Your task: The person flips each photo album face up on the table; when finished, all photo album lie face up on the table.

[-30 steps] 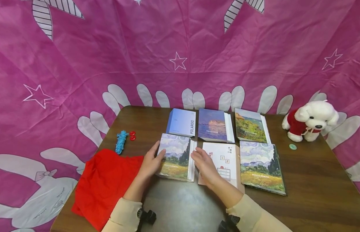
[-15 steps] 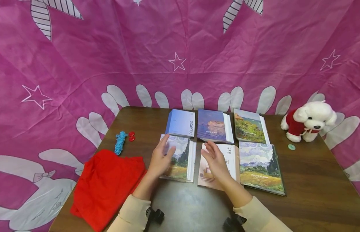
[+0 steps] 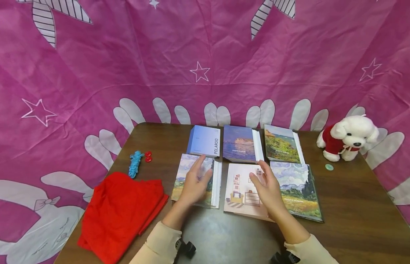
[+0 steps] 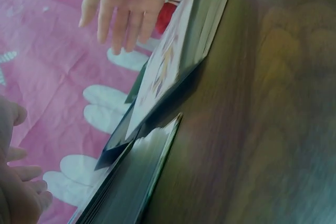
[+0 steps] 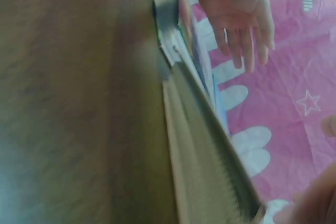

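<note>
On the dark brown wooden table (image 3: 350, 205), backed by a pink cloth backdrop with white stars and rabbit ears (image 3: 125, 66), six photo albums lie in two rows. My left hand (image 3: 195, 183) hovers over the near-left album with the painted wheat field cover (image 3: 188, 172), fingers straight and spread, holding nothing; my right hand (image 3: 269, 187) floats just as flat and empty between the cream-covered album with small furniture drawings (image 3: 241, 187) and the larger landscape album (image 3: 302, 190) beside it. To do this well, I judge I should keep my palms level and set fingertips on the edges, nudging gently so neighbours stay square. A folded red cloth (image 3: 119, 212) sits left, a white plush dog in red (image 3: 347, 137) far right.
</note>
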Demonstrator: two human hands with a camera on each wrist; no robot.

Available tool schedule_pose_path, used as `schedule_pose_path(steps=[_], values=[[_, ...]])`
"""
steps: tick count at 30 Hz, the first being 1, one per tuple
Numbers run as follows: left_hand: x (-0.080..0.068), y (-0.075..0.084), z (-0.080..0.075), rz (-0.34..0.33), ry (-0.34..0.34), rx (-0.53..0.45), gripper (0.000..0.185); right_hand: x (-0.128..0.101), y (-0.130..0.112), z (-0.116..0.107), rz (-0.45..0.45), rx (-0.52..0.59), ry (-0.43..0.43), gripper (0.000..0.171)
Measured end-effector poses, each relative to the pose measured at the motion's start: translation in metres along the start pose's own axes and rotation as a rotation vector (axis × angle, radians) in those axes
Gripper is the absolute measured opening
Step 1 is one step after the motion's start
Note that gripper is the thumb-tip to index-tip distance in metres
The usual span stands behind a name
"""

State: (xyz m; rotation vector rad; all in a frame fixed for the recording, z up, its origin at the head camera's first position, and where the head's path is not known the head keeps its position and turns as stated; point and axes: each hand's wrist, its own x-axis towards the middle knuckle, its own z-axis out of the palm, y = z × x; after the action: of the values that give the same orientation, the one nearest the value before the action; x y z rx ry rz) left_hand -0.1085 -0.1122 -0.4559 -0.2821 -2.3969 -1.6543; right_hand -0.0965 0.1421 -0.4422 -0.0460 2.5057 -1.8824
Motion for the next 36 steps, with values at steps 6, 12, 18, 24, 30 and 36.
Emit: schedule_pose_path(steps=[6, 12, 18, 24, 30, 36], values=[[-0.012, 0.008, 0.024, -0.057, -0.093, -0.052, 0.058, -0.014, 0.014, -0.009, 0.103, 0.075, 0.056, 0.074], [-0.026, 0.019, 0.051, -0.148, -0.269, -0.083, 0.062, -0.017, 0.026, -0.008, 0.035, 0.195, 0.050, 0.070], [-0.039, 0.017, 0.065, -0.168, -0.306, -0.051, 0.063, -0.018, 0.032, -0.012, -0.060, 0.267, 0.002, 0.065], [-0.040, 0.017, 0.066, -0.147, -0.252, -0.061, 0.063, -0.013, 0.033, -0.018, -0.045, 0.327, -0.079, 0.063], [-0.038, 0.016, 0.066, -0.177, -0.227, -0.079, 0.065, -0.013, 0.026, -0.011, 0.099, 0.278, -0.057, 0.068], [-0.040, 0.015, 0.068, -0.236, -0.178, -0.091, 0.062, -0.019, 0.022, -0.005, 0.168, 0.316, -0.029, 0.070]])
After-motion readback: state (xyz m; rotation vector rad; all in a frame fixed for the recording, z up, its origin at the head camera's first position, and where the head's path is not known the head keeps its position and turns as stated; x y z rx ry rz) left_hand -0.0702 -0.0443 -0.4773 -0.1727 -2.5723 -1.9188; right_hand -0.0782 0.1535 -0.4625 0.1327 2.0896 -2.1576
